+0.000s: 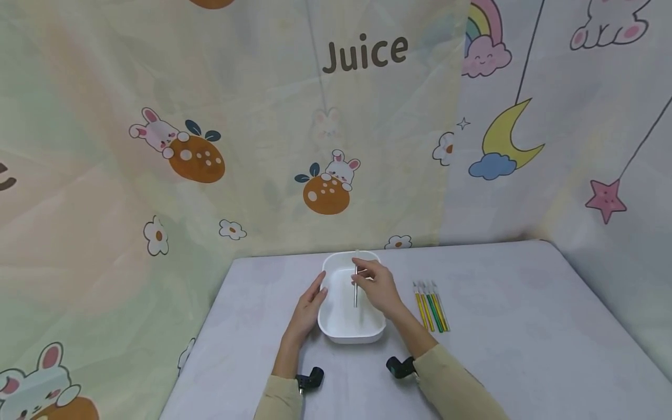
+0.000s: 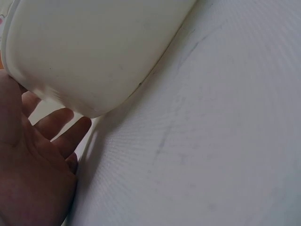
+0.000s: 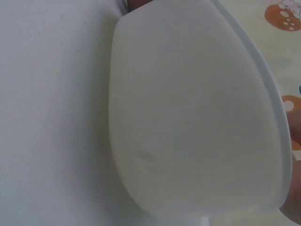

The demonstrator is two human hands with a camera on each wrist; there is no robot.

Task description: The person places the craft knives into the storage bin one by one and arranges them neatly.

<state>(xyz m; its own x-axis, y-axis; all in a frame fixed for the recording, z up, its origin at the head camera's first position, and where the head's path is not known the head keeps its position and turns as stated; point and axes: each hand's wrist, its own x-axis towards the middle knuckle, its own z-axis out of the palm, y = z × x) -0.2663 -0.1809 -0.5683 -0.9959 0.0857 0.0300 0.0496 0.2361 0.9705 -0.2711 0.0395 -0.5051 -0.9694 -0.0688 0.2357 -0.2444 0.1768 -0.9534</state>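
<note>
A white rectangular tray (image 1: 346, 335) with rounded corners sits on the table. My left hand (image 1: 307, 309) holds its left side, with the thumb at the rim; in the left wrist view, the fingers (image 2: 71, 137) rest along the outer wall. Over the tray, my right hand (image 1: 379, 289) pinches a slim silvery pen-like stick (image 1: 356, 297) between thumb and fingertips. The stick stands nearly upright in the head view and is hidden in both wrist views. The right wrist view is mostly filled by the tray's outer wall (image 3: 188, 108), with fingertips (image 3: 295, 188) beyond the rim.
Several slim pens (image 1: 431, 306) with yellow, green and clear barrels lie side by side right of the tray, pale tips pointing away. A whitish cloth covers the table (image 1: 525, 326). Printed curtains (image 1: 262, 146) hang along its back and sides.
</note>
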